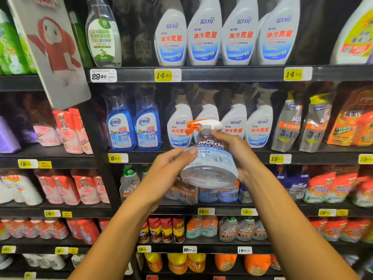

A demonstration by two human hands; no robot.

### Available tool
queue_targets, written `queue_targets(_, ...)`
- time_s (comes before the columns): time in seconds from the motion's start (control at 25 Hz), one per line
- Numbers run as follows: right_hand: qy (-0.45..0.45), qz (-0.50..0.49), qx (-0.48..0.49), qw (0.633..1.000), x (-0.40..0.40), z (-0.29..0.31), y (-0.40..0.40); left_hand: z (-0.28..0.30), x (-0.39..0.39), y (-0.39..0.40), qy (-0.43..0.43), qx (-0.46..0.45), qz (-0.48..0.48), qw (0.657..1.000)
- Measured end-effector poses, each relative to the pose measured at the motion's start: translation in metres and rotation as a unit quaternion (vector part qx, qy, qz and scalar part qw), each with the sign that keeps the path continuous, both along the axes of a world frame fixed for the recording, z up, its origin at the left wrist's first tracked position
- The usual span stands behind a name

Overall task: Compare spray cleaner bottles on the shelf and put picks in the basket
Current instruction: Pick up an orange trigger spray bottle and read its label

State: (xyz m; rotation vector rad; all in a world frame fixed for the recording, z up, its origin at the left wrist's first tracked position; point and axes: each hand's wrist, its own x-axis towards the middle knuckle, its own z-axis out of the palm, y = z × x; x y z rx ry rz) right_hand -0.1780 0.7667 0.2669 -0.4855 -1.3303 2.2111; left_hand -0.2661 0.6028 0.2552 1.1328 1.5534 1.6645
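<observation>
Both hands hold 1 spray bottle up in front of the shelves, tilted so its clear base faces the camera and its white and orange trigger head points up and to the left. Left hand grips the lower left side of the bottle, its thumb lying across the pale blue label. Right hand grips the right side, its fingers curled round near the neck and shoulder. The label reads "Mr Muscle DAILY".

Behind the bottle, on the black shelf, a row of 4 white spray bottles with blue and red labels stands upright above a yellow price tag reading 14.90. On the shelf below stand 2 blue glass-cleaner bottles, touching side by side, with more white spray bottles to their right, partly hidden by the held bottle. Grey refill pouches marked "3" and "1" lean at the right. A tilted card sign with a red cartoon figure hangs at the upper left. No basket is in view.
</observation>
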Motion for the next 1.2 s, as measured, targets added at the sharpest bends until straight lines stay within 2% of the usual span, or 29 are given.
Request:
queue_targets(0.12,-0.026,0.061,-0.046,0.997,-0.001,0.006,0.002,0.01,0.001,0.005,-0.025,-0.02,0.03,0.999)
queue_targets(0.28,-0.037,0.088,-0.046,0.994,-0.001,0.008,0.002,0.017,-0.004,0.006,-0.058,-0.033,0.025,0.997)
queue_targets(0.72,-0.041,0.089,-0.046,0.994,-0.007,0.008,0.004,0.012,-0.012,0.001,-0.015,-0.03,0.006,0.999)
queue_targets(0.84,-0.023,0.088,-0.013,0.996,-0.009,0.011,0.004,0.006,-0.015,-0.003,0.014,-0.034,-0.027,0.999)
queue_targets(1.0,0.039,0.059,0.127,0.989,-0.013,0.014,0.004,-0.003,-0.023,-0.005,0.004,-0.037,-0.052,0.998)
queue_targets(1.2,0.062,0.042,0.197,0.978,-0.016,0.014,0.003,-0.01,-0.037,-0.004,0.013,-0.029,-0.043,0.999)
